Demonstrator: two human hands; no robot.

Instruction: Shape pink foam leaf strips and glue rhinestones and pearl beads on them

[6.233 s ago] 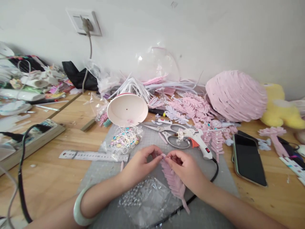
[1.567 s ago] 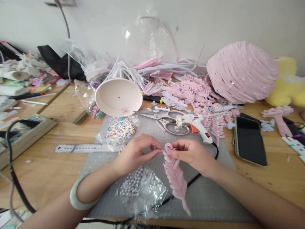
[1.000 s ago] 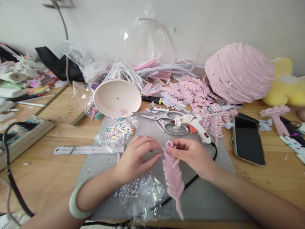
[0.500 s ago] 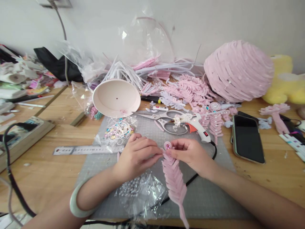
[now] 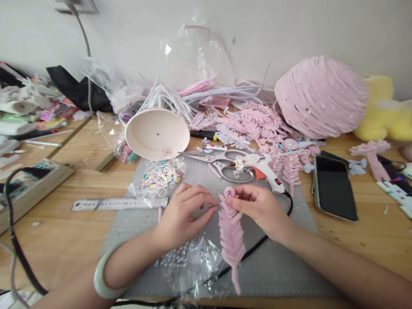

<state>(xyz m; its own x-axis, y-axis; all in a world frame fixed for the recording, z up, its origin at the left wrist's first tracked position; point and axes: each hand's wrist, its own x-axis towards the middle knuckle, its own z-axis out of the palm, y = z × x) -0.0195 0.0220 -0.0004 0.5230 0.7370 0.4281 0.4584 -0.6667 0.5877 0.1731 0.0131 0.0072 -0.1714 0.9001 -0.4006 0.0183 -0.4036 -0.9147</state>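
My right hand (image 5: 257, 206) pinches the top of a pink feather-shaped piece (image 5: 232, 240) made of fuzzy chenille stems, which hangs down with its stalk lowest. At its top, by my right fingertips, sits a round beaded ornament (image 5: 229, 192) with a pink gem centre. My left hand (image 5: 188, 210) is just left of the feather, its thumb and index tips slightly apart and nothing visible between them. A bag of silvery beads (image 5: 180, 257) lies on the grey cutting mat (image 5: 277, 266) below my hands. Beyond them are scissors (image 5: 222, 165) and a white glue gun (image 5: 269, 174).
A steel ruler (image 5: 119, 203) and a tangle of white cord with gems (image 5: 162, 176) lie left. Behind are a cream oval bowl (image 5: 157, 133), several pink feathers (image 5: 257, 118) and a large pink wrapped ball (image 5: 323, 96). A phone (image 5: 335, 186) lies right; a power strip (image 5: 48, 180) sits left.
My left fingers have come away from the feather's top and moved slightly left. The feather now hangs straighter, its lower end swung left, and the ornament has risen slightly with my right hand.
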